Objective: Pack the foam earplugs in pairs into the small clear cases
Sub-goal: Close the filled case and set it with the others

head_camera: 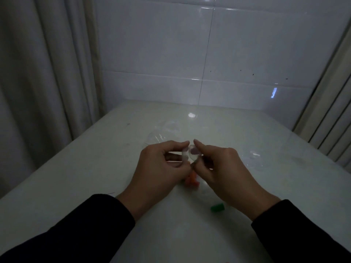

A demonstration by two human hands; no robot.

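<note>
Above the table [133,234], a small case [190,153] sits pinched between left hand [161,171] and right hand [224,171], loose earplugs [191,180] beneath them (another earplug [217,207] lies nearer, right), plastic bag [163,133] behind.

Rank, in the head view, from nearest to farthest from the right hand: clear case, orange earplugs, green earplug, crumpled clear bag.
1. clear case, pinched in the right hand
2. orange earplugs, just below the fingers
3. green earplug, near the wrist
4. crumpled clear bag, behind the left hand

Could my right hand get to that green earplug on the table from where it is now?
Probably yes. The green earplug lies in the open on the white table, just under your right hand, with nothing over it. But both hands grip the clear case, so the right hand must let go first.
</note>
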